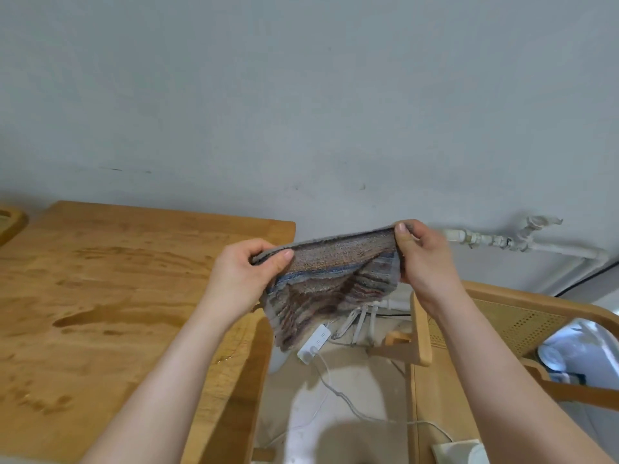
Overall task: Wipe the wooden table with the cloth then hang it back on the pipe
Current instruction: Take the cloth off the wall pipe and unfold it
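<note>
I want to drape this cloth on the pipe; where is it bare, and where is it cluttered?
The pipe is bare along its straight run between the valve fittings and the bend at the right. Left of the fittings, the right hand and cloth cover it. The chair crowds below.

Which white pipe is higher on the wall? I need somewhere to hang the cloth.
The upper pipe, with valve fittings, right of the right hand. The lower pipe sits mostly hidden behind the cloth.
</note>
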`<state>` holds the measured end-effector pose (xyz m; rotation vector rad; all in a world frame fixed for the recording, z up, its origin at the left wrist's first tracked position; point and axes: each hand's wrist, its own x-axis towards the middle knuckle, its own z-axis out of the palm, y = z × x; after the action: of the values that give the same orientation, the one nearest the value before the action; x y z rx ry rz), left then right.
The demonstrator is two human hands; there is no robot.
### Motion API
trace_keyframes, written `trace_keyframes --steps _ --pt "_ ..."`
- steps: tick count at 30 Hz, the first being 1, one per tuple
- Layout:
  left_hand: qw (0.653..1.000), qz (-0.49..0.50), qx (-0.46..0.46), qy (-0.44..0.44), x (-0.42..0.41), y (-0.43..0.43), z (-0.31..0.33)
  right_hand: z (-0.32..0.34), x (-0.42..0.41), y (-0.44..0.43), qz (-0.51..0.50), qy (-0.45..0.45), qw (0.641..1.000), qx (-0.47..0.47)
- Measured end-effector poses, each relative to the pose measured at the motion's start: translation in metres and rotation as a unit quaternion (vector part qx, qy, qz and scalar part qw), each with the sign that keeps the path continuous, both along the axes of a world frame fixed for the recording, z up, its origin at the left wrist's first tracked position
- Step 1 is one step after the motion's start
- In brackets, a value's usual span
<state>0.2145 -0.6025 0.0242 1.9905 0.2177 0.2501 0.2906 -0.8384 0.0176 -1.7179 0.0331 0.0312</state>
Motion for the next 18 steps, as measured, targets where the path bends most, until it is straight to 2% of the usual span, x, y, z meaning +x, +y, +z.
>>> trace_keyframes --steps 2,4,5,7,8,10,13,18 --pt "0.996 0.036 0.076 -0.03 0.003 0.0 0.0 0.006 -0.003 0.0 -0.013 0.02 1.0 0.019" --pt "0.984 0.064 0.158 -0.048 0.009 -0.009 0.002 0.005 -0.006 0.004 -0.005 0.134 0.982 0.13" --pt "0.985 0.07 0.151 -0.047 0.012 -0.016 0.004 0.004 -0.011 0.006 0.004 0.201 0.962 0.184" --pt "0.996 0.072 0.044 -0.03 0.018 -0.033 0.007 0.0 -0.025 0.012 0.017 0.256 0.934 0.25" --pt "0.997 0.068 -0.017 -0.012 0.02 -0.042 0.008 0.001 -0.034 0.017 0.026 0.256 0.928 0.27" --pt "0.995 0.043 -0.084 0.022 0.018 -0.06 0.008 -0.003 -0.048 0.029 0.048 0.23 0.928 0.29" --pt "0.992 -0.011 -0.12 0.029 0.011 -0.08 0.009 -0.004 -0.058 0.045 0.079 0.175 0.944 0.269" --pt "0.983 -0.091 -0.159 0.029 0.013 -0.079 0.009 0.003 -0.048 0.03 0.087 0.143 0.957 0.239"
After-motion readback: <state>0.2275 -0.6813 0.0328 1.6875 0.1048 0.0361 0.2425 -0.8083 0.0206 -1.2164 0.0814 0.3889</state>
